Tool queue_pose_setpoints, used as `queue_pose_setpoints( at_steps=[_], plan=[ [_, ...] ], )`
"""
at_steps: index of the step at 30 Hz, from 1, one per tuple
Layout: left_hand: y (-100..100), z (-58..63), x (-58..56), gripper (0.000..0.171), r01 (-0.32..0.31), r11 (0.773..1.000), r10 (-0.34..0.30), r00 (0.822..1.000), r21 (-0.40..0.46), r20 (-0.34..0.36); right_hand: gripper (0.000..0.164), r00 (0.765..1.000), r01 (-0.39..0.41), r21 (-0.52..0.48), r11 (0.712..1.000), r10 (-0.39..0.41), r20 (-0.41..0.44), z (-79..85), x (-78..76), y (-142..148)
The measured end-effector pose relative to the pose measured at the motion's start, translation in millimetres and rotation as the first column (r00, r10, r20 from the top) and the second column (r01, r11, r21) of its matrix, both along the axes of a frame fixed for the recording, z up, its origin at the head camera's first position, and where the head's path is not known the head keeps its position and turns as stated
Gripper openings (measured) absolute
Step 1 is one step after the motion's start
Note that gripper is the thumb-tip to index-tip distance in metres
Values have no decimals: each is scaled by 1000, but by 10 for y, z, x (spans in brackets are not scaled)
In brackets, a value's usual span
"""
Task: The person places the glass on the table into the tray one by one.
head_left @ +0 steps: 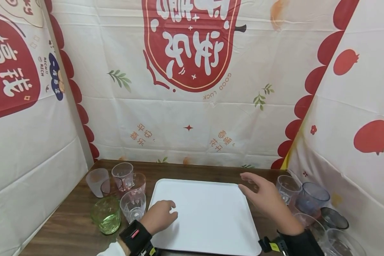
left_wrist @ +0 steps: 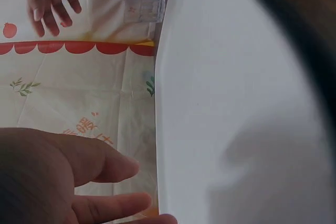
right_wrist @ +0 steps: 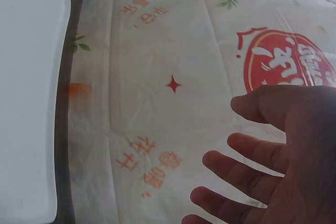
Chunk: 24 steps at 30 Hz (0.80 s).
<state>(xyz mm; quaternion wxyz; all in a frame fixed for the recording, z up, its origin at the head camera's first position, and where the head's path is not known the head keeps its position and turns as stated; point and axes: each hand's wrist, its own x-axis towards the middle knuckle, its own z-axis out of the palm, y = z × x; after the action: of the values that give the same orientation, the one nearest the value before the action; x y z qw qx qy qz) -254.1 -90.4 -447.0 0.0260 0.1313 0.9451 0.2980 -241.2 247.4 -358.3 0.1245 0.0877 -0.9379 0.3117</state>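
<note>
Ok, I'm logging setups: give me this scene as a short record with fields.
Surface: dark wood-grain table
Centre: white tray
Left hand: over the tray's left side, holding nothing
Right hand: near the tray's far right corner, holding nothing
Left of tray: green tumbler, clear tumbler, pink tumbler, more
Right of tray: blue tumbler, grey tumbler, more
Backdrop: printed cloth

Head view: the upper edge crops the red emblem (head_left: 192, 53); the left hand (head_left: 159, 217) hides part of the tray (head_left: 208, 217); the right wristband (head_left: 302, 243) partly covers one clear cup (head_left: 317, 227), and the lower edge cuts another cup (head_left: 345, 245). Wrist views: the tray, left hand and right hand (right_wrist: 299, 161) are cropped; a dark strip (left_wrist: 310, 51) is blurred.
</note>
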Motion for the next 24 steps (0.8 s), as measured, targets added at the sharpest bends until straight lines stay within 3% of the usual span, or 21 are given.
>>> queue_pose_setpoints(
  at_steps=[6, 11, 17, 20, 24],
  plan=[
    [-90, -91, 139, 33, -44, 999, 45, 999, 26, -23, 58, 995, 91, 12, 996, -90, -52, -47, 285, 414],
    [-197, -149, 183, 37, -91, 995, 93, 994, 28, -52, 59, 969, 241, -17, 970, -241, -44, -179, 494, 771],
    [-266, -144, 221, 42, -131, 991, 133, 989, 42, -58, 70, 925, 378, -58, 924, -374, 62, -309, 665, 1223],
    [-280, -154, 234, 41, -123, 991, 126, 989, 51, -71, 79, 897, 424, -62, 903, -410, 166, -381, 712, 1401],
    [-321, -177, 246, 38, -127, 990, 134, 986, 66, -103, 89, 865, 469, -150, 870, -419, 276, -493, 764, 1566]
  ],
)
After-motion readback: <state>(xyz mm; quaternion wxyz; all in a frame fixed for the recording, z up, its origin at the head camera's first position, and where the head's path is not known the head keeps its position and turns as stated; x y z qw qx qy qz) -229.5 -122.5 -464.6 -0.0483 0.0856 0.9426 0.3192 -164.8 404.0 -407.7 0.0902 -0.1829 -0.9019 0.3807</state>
